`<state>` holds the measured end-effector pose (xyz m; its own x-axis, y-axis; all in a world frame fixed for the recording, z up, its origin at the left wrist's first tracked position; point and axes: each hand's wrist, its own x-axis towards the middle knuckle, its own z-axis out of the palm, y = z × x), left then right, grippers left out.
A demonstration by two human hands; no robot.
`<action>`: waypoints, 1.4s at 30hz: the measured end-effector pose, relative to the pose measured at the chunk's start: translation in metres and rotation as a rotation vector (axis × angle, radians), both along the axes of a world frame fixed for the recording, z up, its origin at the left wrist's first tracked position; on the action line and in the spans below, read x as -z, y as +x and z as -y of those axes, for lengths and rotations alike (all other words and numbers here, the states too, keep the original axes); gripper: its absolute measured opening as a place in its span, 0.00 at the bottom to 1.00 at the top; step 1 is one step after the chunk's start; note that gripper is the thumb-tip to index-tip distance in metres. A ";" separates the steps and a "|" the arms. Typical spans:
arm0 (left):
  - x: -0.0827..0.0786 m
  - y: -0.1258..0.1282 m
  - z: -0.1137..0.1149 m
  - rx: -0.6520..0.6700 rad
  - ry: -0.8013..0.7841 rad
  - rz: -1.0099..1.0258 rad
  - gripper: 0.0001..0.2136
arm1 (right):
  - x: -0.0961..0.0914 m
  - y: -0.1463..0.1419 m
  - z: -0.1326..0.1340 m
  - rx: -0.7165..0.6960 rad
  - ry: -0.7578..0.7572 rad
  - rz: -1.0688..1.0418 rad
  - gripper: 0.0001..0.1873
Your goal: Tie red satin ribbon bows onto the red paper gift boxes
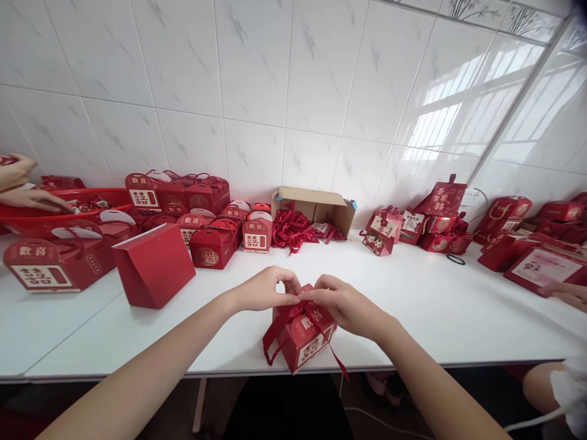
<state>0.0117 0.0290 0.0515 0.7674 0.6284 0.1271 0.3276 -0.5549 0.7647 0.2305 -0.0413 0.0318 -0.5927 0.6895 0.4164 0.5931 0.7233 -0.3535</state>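
Note:
A small red gift box [288, 339] with white lettering panels stands near the table's front edge, turned at an angle to me. Over its top runs a red satin ribbon [270, 336], with one tail hanging down the front right and a loop at the left beside a twisted red cord. My left hand [268, 288] pinches the ribbon at the top of the box, thumb and forefinger close together. From the other side my right hand [342, 305] pinches it too, fingertips meeting those of the left. The knot itself is partly hidden behind my fingers.
Left are a plain red box [156, 266], several stacked gift boxes [213, 247] and a red basin [27, 223] under another person's hands [34, 198]. A cardboard box [316, 195] spills ribbons [293, 229]. Right are more red boxes [545, 269] and a person's hand [571, 294].

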 end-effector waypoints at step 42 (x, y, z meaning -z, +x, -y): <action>0.001 0.000 -0.008 0.236 -0.330 -0.004 0.06 | 0.024 0.002 -0.007 -0.221 -0.132 -0.175 0.26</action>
